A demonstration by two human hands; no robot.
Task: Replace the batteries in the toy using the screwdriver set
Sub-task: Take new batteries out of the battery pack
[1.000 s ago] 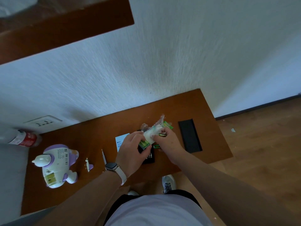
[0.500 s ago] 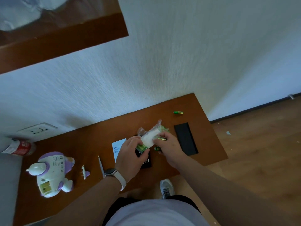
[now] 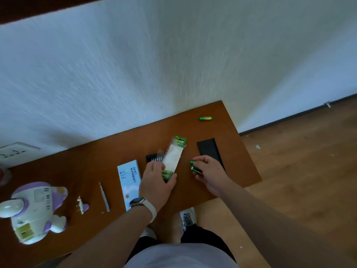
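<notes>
Separated now, my right hand grips two fresh batteries while my left hand clasps the pack; next, carrying them to the toy.

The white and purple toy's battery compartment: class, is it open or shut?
Open. The white and purple toy lies with its yellow-green battery bay exposed, and a small white and purple cover rests apart on the brown table.

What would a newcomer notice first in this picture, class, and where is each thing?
First, the two hands at mid-table: the left hand holds a battery pack, and the right hand grips green batteries. Next, the white and purple toy lying at the table's left end, and one loose battery near the wall.
</notes>
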